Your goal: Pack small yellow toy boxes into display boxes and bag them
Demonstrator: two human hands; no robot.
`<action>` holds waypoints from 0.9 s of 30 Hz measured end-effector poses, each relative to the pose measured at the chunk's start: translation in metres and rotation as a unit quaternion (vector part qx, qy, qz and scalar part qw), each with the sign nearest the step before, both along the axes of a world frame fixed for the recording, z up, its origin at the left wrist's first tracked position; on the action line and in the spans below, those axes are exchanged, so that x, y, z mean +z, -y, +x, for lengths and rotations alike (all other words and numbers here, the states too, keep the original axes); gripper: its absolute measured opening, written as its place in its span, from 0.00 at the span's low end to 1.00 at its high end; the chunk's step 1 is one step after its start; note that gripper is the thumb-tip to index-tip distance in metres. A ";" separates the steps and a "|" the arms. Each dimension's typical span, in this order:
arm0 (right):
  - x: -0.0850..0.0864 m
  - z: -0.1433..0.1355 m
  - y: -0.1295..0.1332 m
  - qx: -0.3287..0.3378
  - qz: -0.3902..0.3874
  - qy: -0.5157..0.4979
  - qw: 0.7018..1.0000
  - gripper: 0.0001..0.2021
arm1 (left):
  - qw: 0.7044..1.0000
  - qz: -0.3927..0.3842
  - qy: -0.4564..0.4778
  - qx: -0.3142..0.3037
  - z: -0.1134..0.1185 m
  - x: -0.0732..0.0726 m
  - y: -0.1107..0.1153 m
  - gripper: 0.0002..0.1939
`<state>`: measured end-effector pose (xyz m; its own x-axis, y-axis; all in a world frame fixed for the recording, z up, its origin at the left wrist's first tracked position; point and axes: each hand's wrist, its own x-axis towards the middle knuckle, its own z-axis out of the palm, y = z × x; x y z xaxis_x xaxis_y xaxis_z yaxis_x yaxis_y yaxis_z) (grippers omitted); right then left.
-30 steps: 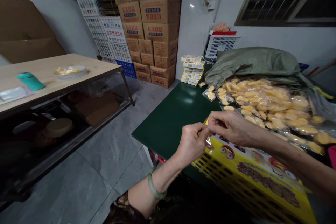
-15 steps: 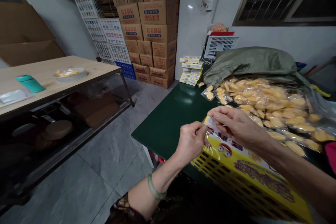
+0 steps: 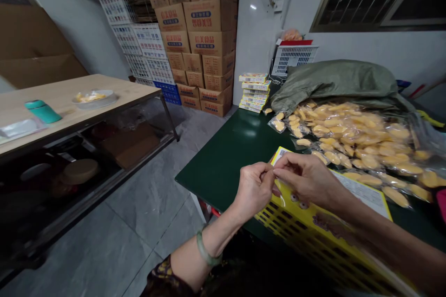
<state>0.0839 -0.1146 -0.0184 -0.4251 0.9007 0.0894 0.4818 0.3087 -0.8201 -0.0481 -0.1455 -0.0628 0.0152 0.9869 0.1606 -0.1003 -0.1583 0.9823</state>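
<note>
The package [image 3: 331, 236] was yellow with a dark grid pattern. The table [image 3: 223, 167] was dark green; the wrapped pieces [image 3: 348, 130] were pale yellow. The sack [image 3: 341, 79] was grey-green. The sleeve [image 3: 167, 273] showed a gold pattern on dark cloth; the bangle [image 3: 206, 248] was pale green. Cartons [image 3: 208, 41] were brown with red and blue print.

Left hand [image 3: 255, 188] beside right hand [image 3: 308, 178]

One head-worn camera looks forward and down, near the left hand [image 3: 256, 187] at five o'clock in its frame and the right hand [image 3: 308, 178] at four (wide enough to reach the stacked cartons [image 3: 209, 16], farther off, at twelve).
</note>
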 end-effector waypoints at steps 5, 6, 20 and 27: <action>-0.011 -0.005 0.009 0.003 0.056 -0.012 0.998 0.07 | 1.000 0.013 -0.002 -0.001 -0.001 -0.005 -0.001 0.09; -0.014 -0.006 0.010 -0.003 0.048 -0.026 0.999 0.05 | 1.000 0.016 0.001 -0.002 -0.001 -0.005 -0.001 0.09; -0.025 -0.005 0.017 -0.038 0.089 -0.032 0.995 0.08 | 0.999 0.022 0.037 0.000 0.001 -0.005 -0.001 0.12; -0.019 -0.006 0.020 -0.037 0.072 -0.029 0.996 0.07 | 0.998 0.001 0.062 -0.001 0.001 -0.007 -0.002 0.12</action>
